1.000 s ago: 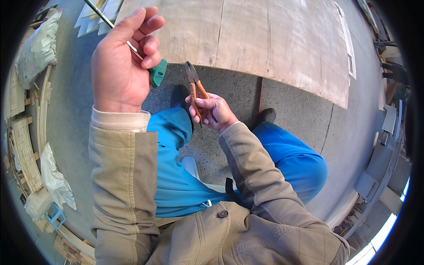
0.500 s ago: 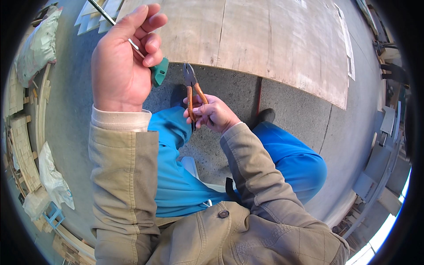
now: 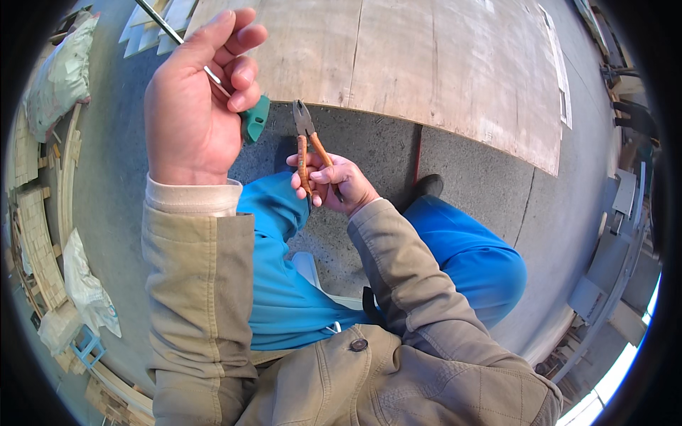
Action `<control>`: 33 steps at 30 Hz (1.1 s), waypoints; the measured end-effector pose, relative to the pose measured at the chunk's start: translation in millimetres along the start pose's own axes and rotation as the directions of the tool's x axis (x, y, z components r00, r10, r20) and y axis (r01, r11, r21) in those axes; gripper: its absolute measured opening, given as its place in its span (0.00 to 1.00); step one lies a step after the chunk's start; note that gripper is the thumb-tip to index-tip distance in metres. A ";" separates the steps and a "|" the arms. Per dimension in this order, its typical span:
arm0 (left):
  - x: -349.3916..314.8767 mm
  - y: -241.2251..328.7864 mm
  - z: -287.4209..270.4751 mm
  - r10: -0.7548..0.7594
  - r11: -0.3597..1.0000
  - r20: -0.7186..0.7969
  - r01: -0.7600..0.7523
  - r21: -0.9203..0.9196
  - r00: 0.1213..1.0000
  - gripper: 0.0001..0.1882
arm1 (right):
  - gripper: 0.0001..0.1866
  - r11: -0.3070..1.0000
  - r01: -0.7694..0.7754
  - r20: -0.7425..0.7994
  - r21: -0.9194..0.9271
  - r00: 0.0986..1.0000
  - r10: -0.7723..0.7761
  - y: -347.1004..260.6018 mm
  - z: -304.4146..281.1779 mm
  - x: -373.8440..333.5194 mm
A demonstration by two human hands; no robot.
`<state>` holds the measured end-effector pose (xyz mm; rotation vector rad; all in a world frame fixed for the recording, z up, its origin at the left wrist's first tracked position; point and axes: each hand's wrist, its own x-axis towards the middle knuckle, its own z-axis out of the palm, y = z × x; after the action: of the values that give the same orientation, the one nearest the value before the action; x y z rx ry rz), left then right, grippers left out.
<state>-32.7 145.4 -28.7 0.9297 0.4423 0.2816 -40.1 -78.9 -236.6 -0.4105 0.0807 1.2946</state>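
Pliers (image 3: 310,145) (orange handles) near plywood sheet (image 3: 440,64) edge

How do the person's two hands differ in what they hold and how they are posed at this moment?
The left hand is raised close to the camera, fingertips pinching a thin metal rod near a green piece; the right hand sits lower, above the knees, wrapped around the orange handles of pliers. The left hand shows its back; the right hand shows curled fingers, the pliers pointing up towards the plywood sheet. Both come out of tan jacket sleeves.
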 end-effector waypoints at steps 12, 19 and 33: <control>-1.2 -1.2 3.1 -0.010 1.000 0.030 0.010 -0.014 1.000 0.15 | 0.31 0.994 0.031 0.038 0.108 0.999 -0.035 9.9 -2.3 7.8; -0.6 -2.3 2.6 -0.013 1.000 0.033 0.013 -0.005 0.999 0.15 | 0.30 0.988 0.039 0.029 0.148 0.999 -0.044 13.0 3.4 8.7; -0.1 -4.4 4.2 -0.035 0.999 0.046 0.035 -0.007 0.998 0.15 | 0.31 0.943 0.052 0.072 0.329 0.994 -0.080 17.8 10.9 9.9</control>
<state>-30.6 139.8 -30.0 0.9186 0.4141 0.2295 -56.0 -62.3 -233.8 -0.0724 0.2056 1.2042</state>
